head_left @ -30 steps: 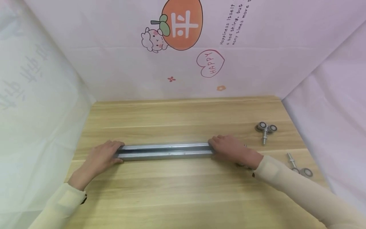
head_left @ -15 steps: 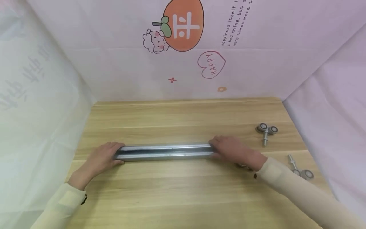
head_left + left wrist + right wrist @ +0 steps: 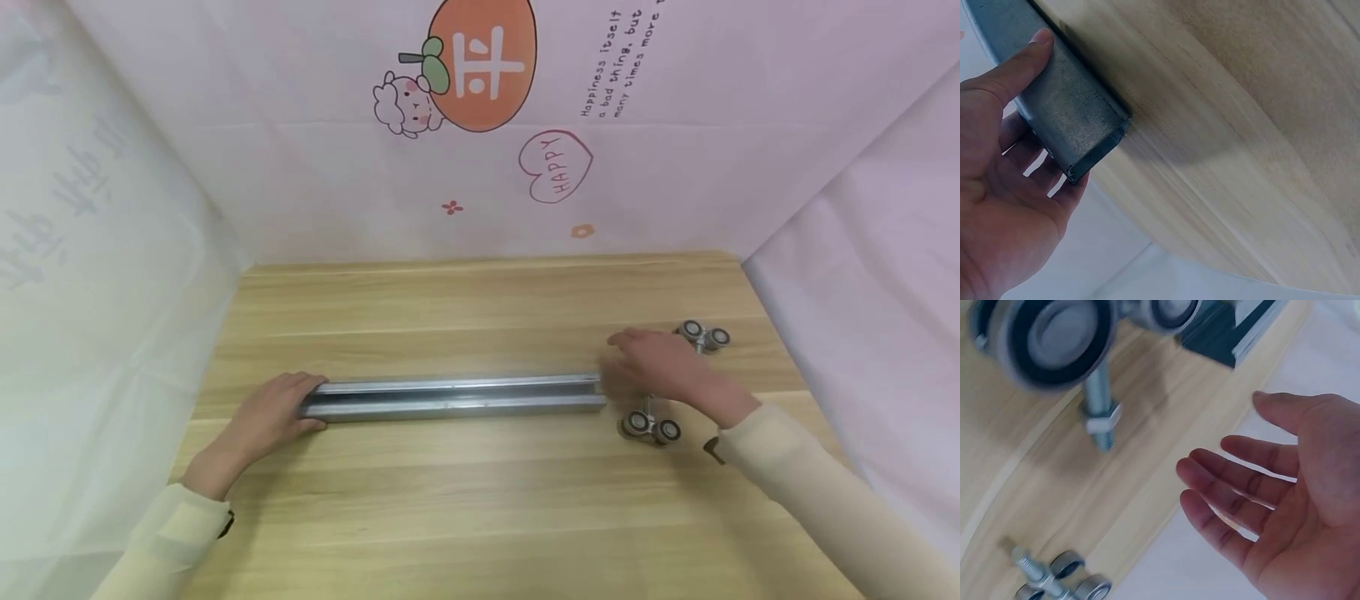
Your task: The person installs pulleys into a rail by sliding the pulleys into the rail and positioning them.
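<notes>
A straight metal channel rail (image 3: 450, 408) lies across the wooden table, its slot facing up. My left hand (image 3: 264, 421) grips the rail's left end; in the left wrist view the thumb rests on one side of the rail (image 3: 1072, 94) and fingers on the other. My right hand (image 3: 667, 367) is off the rail, just beyond its right end, holding nothing. In the right wrist view that hand (image 3: 1297, 481) has its fingers loosely extended. Below it lies a roller hanger (image 3: 652, 427) with a bolt. Another roller hanger (image 3: 703, 335) sits farther back, its bolt partly hidden by the hand.
The wooden table (image 3: 450, 508) is walled by white cloth on the left and right. At the back hangs a printed cloth (image 3: 337, 192). The right sleeve (image 3: 817, 483) covers the table's right side, where a third roller hanger showed earlier.
My right hand has let go of the rail and moved right, uncovering the rail's right end and the front roller hanger. The left hand and the rail stay put.
</notes>
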`<state>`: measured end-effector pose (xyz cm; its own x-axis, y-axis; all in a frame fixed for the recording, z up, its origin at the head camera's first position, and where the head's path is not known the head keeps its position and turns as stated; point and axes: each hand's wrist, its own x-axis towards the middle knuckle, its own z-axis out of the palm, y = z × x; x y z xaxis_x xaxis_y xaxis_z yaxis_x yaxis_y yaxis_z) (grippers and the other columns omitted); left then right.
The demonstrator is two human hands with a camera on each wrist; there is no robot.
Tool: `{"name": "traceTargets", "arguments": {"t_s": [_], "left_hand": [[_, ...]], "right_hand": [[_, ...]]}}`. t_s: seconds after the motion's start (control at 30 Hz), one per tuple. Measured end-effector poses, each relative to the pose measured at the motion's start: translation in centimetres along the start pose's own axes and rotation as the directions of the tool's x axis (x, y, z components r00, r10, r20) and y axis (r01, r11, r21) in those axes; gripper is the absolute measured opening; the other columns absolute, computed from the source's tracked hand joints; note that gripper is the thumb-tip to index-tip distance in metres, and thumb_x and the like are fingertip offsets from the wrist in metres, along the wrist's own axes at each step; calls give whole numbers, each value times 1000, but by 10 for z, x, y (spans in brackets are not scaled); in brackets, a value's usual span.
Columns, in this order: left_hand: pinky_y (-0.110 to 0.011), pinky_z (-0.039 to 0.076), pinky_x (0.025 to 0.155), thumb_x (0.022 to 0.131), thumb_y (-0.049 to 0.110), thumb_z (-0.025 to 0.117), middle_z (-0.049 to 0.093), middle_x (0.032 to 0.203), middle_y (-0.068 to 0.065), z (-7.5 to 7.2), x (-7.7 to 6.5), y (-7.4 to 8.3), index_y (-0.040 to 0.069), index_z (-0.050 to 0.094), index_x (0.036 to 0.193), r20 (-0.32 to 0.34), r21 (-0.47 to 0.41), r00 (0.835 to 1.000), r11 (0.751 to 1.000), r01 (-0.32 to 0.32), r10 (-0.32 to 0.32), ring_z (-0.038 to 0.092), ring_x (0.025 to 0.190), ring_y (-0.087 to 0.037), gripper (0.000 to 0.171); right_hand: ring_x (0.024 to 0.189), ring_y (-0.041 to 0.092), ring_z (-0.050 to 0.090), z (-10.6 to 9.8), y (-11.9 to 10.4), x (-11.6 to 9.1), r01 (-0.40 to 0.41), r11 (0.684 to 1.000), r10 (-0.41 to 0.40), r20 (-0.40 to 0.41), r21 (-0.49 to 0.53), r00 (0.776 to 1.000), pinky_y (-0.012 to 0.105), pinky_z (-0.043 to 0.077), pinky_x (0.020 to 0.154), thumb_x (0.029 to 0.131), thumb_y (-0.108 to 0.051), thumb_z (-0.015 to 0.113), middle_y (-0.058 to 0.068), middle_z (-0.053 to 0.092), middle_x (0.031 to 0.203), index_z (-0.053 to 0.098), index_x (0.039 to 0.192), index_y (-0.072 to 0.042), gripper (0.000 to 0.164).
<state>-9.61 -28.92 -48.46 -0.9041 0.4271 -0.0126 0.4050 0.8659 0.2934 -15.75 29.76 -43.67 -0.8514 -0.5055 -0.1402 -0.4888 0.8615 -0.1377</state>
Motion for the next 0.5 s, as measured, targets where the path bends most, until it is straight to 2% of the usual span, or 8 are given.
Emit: {"name": "traceTargets", "arguments": {"t_s": [0.17, 0.4, 0.5], "left_hand": [[-61, 54, 99, 77, 18, 95, 72, 123, -23, 1, 1, 0, -4, 66, 130, -1, -18, 1000, 1000, 11, -11, 68, 112, -43, 64], [-61, 53, 101, 76, 15, 95, 72, 122, -22, 1, 0, 1, -4, 66, 128, -17, -51, 1000, 999, 14, -15, 67, 112, -44, 63], [-61, 53, 100, 76, 14, 95, 72, 123, -22, 2, -1, 2, -4, 66, 128, -24, -60, 1000, 998, 17, -19, 67, 112, -44, 62]], "right_hand": [[84, 34, 74, 0, 17, -7, -53, 999, 54, 36, -5, 998, 50, 63, 72, 102, -21, 70, 24, 74, 112, 68, 123, 7, 34], [101, 44, 71, 7, 29, -15, -113, 991, 104, 129, 66, 986, 59, 60, 88, 102, -20, 69, 28, 73, 113, 69, 120, 9, 34], [94, 37, 73, 11, 31, -17, -111, 987, 91, 163, 118, 982, 55, 62, 85, 101, -22, 70, 21, 75, 105, 71, 115, 5, 30]]}}
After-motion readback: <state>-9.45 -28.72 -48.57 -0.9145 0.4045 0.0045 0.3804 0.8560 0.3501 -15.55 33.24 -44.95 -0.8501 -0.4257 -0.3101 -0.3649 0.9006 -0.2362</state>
